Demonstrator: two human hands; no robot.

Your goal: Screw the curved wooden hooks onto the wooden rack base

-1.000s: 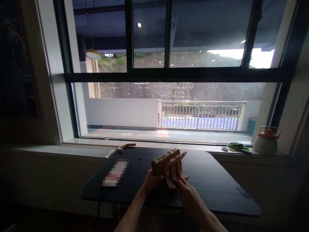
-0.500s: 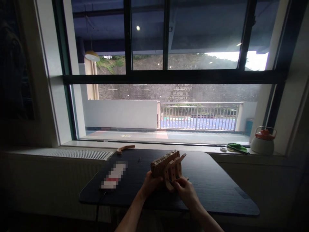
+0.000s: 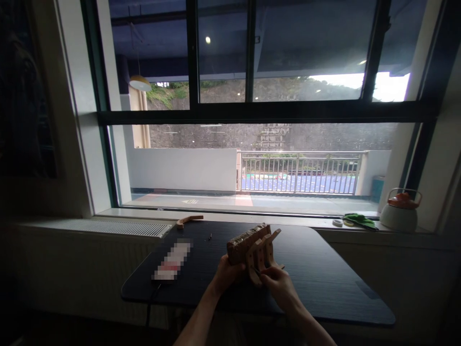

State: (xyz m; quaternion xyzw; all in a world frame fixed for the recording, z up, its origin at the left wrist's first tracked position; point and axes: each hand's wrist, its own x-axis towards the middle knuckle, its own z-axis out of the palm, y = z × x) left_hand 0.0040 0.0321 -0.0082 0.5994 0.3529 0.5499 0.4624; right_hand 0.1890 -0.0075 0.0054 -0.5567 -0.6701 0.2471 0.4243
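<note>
A brown wooden assembly (image 3: 248, 242), a thick block with a rough, shiny edge, is held tilted above the near middle of the table. Several curved wooden pieces (image 3: 260, 254) with dark holes stand out from its right side. My left hand (image 3: 228, 275) grips the block from below at its left end, thumb across the front. My right hand (image 3: 280, 284) is closed in a pinch at the lower end of the nearest curved piece. Anything between those fingertips is too small and dark to make out.
On the dark table (image 3: 324, 274) lie a loose curved wooden piece (image 3: 187, 220) at the far left edge, small dark bits (image 3: 210, 236), and a blurred pale object (image 3: 173, 262) with a cable. A kettle (image 3: 399, 214) and green cloth (image 3: 360, 220) sit on the windowsill.
The view has shifted slightly, so the scene sits a little further right. Both hands keep their hold, with the assembly almost unmoved between them.
</note>
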